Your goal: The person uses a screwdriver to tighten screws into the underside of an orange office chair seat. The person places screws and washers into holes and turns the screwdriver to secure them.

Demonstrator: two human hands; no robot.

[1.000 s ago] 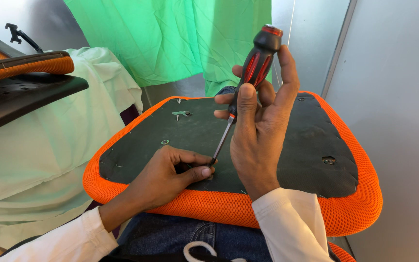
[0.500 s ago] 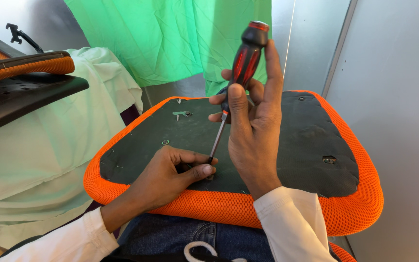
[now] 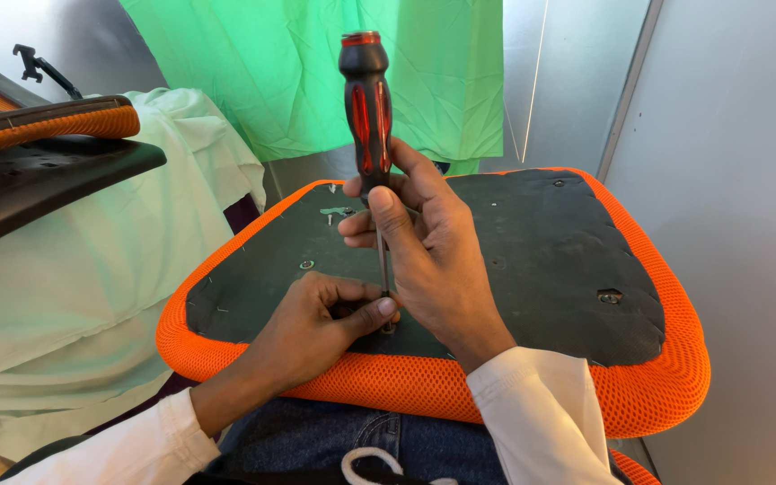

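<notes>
Near the front edge of the upturned orange seat pan: right hand gripping an upright red-and-black screwdriver, tip sitting on a screw there; left hand pinching closed around that tip, steadying. Screw not yet seated flush, as far as visible; other holes further back waiting.

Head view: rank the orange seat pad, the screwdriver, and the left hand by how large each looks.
1. Orange seat pad, by far the largest.
2. Screwdriver: longer than the hand but slimmer.
3. Left hand. It looks close to the screwdriver overall, so that order is unsure.
</notes>
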